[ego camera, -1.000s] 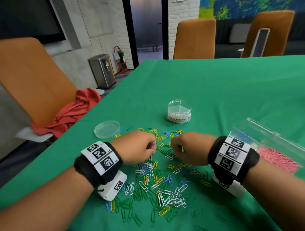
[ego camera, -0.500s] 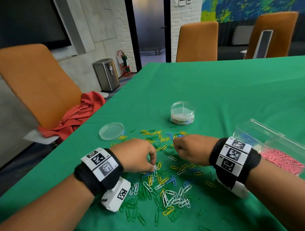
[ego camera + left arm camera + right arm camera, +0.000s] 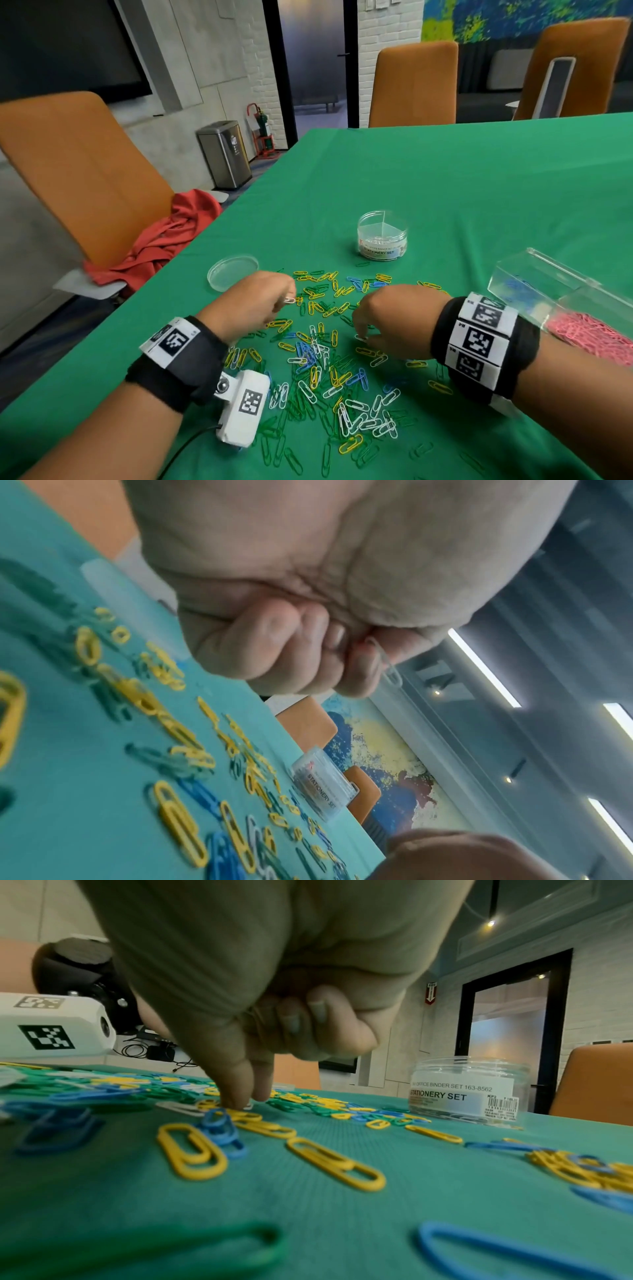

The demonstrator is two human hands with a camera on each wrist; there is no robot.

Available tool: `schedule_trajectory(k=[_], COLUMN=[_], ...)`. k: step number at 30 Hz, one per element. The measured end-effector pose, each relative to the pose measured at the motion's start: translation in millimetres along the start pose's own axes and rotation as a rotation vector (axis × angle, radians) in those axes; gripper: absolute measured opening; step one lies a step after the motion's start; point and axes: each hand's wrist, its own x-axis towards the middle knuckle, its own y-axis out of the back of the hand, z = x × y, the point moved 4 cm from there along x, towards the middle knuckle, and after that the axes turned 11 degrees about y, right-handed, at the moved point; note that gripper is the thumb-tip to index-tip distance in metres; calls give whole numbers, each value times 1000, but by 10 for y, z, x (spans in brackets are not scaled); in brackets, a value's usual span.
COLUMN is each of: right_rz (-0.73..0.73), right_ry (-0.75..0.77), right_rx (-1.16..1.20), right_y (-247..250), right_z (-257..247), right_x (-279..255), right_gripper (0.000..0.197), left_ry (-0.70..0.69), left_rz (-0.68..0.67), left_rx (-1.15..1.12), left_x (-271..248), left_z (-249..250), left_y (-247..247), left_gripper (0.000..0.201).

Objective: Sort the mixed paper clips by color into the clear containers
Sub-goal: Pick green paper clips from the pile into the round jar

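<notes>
Fingertips of right hand [image 3: 387, 320] press down on a white clip [image 3: 360, 338] in the pile middle, pinching it; its long axis looks across the table | left hand [image 3: 255, 301] pinches a white paper clip [image 3: 289, 300], lifted; round container [image 3: 382, 235] lies beyond toward the far edge, nearer the right hand | loose clips [image 3: 329, 370] cover the near table [image 3: 479, 192]

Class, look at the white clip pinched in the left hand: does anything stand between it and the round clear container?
Nothing visible does. The left hand holds the white clip above the cloth; only loose clips lying flat separate it from the round container.
</notes>
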Motion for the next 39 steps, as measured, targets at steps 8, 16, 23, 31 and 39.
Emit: schedule_trajectory(k=[8, 16, 23, 31, 39], right_rz=[-12, 262, 110, 298, 91], right_ry=[-56, -333, -393, -399, -446], right_rx=[-1, 15, 35, 209, 500], right_y=[-10, 696, 706, 720, 164], right_z=[13, 890, 1452, 1671, 1762], right_x=[-6, 141, 600, 440, 560], right_gripper=[17, 10, 31, 50, 96], left_ry=[115, 104, -2, -186, -252], left_rz=[-123, -94, -61, 168, 159], left_rx=[-606, -626, -528, -115, 461], left_x=[-5, 22, -91, -102, 727], left_z=[-140, -132, 62, 183, 917], left_y=[-81, -46, 108, 302, 37], left_gripper=[31, 34, 29, 41, 23])
